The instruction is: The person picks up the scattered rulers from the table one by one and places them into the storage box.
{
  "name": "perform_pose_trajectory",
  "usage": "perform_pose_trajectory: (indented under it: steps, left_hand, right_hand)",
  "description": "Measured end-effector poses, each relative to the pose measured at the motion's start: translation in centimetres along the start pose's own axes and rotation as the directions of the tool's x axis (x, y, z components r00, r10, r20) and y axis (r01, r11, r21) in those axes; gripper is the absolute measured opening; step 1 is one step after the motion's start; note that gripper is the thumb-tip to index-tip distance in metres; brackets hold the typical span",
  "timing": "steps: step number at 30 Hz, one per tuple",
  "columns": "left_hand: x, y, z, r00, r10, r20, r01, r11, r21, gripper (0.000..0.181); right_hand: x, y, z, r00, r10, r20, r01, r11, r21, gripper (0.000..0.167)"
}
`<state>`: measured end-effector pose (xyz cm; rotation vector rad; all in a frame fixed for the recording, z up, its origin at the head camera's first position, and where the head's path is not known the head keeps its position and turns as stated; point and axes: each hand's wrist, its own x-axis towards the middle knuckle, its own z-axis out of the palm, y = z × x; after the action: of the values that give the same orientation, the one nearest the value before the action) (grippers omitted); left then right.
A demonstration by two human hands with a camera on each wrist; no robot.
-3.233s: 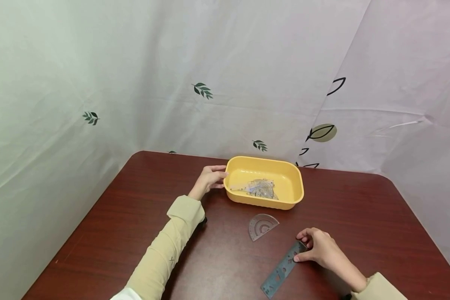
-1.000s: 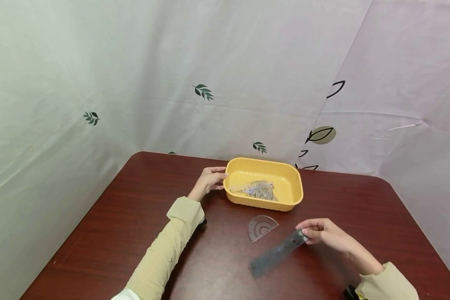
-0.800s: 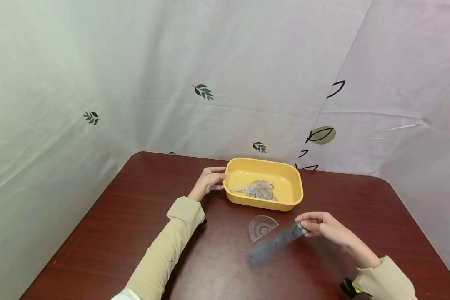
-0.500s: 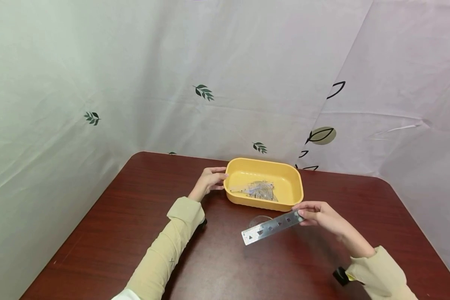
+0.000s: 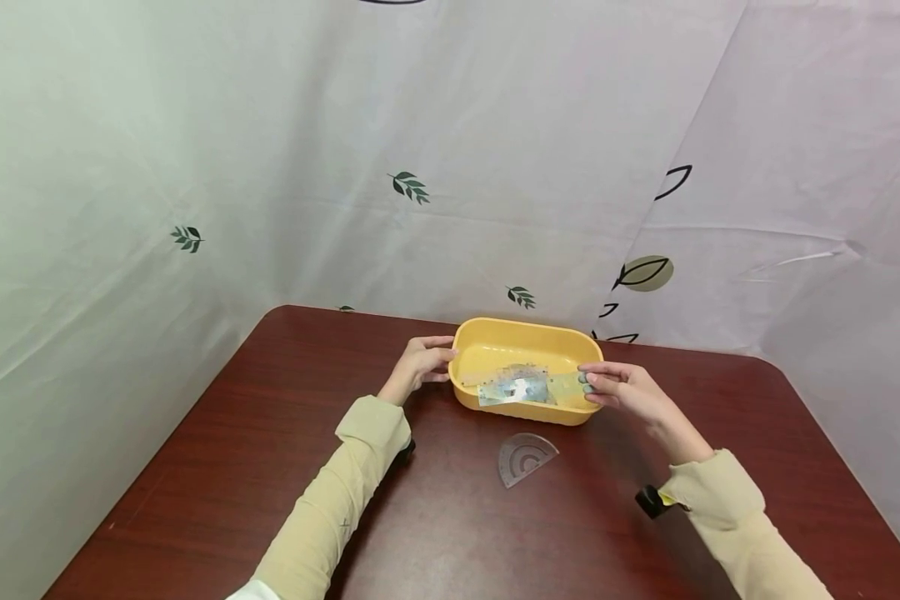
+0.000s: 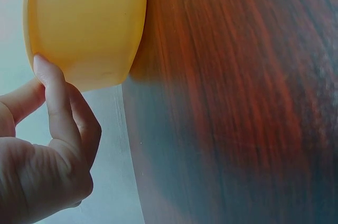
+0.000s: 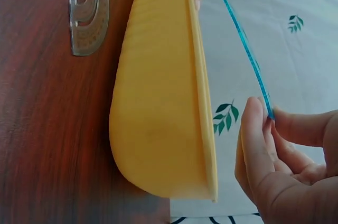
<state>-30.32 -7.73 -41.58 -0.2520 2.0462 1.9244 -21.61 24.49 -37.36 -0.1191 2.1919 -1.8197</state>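
Observation:
My left hand (image 5: 420, 365) grips the left rim of a yellow plastic bin (image 5: 521, 337) at the back of the table. In the left wrist view, its fingers pinch the bin's end wall (image 6: 87, 65). A translucent bluish stencil ruler (image 5: 516, 391) is pinched at its right end by my right hand (image 5: 630, 390). Edge-on in the right wrist view, the ruler (image 7: 244, 40) hangs above the bin's rim, apart from it. Clear plastic pieces (image 5: 521, 371) lie in the bin, partly covered by the ruler.
A clear protractor (image 5: 525, 457) lies on the dark red wooden table (image 5: 450, 517), just in front of the bin. Behind the table hangs a pale cloth (image 5: 450, 100) with leaf prints.
My right hand has lifted the ruler off the table and carried it up and back, over the bin, uncovering the protractor. The left hand has stayed on the rim.

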Motion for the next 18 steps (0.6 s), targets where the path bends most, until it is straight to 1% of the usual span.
perform_pose_trajectory:
  steps: [5, 13, 18]
  left_hand:
    - [0.0, 0.0, 0.0, 1.0, -0.001, -0.001, 0.001, 1.0, 0.003, 0.043]
    - [-0.1, 0.0, 0.1, 1.0, -0.007, -0.002, 0.007, 1.0, 0.004, 0.044]
    - [-0.1, 0.1, 0.2, 1.0, -0.007, -0.004, 0.007, 1.0, 0.003, 0.043]
  right_hand:
    - [1.2, 0.0, 0.5, 0.998, 0.008, -0.054, -0.008, 1.0, 0.004, 0.049]
    - [2.9, 0.8, 1.2, 0.996, -0.007, -0.086, 0.005, 1.0, -0.027, 0.047]
    - [3.3, 1.1, 1.7, 0.994, -0.016, -0.108, 0.006, 0.996, -0.09, 0.042]
